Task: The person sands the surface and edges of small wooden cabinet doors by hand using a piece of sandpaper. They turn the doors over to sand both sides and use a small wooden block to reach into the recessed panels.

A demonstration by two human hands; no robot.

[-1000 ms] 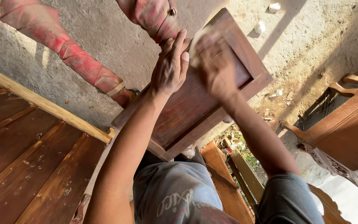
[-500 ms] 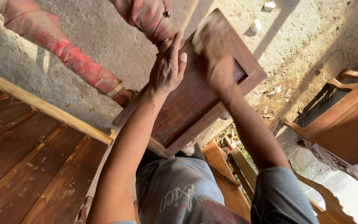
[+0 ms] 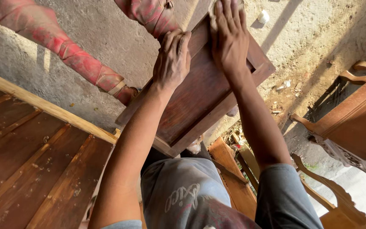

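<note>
A dark brown framed wooden panel (image 3: 200, 101) lies tilted across my lap. My left hand (image 3: 172, 59) rests on its upper left frame rail, fingers curled over the edge, holding it steady. My right hand (image 3: 229, 36) presses flat on the far end of the panel. A pale sheet (image 3: 212, 8) peeks out from under its fingers. Both forearms reach out from the bottom of the view.
Another person's limbs in red-stained cloth (image 3: 81, 63) cross the concrete ground (image 3: 318, 38) beyond the panel. A large slatted wooden panel (image 3: 30, 157) lies at left. Carved chair parts (image 3: 352, 127) stand at right, and more wooden pieces (image 3: 229, 169) lie by my knees.
My right hand has slid along the panel from its middle to the far end. My left hand has stayed on the frame rail. The view has shifted slightly.
</note>
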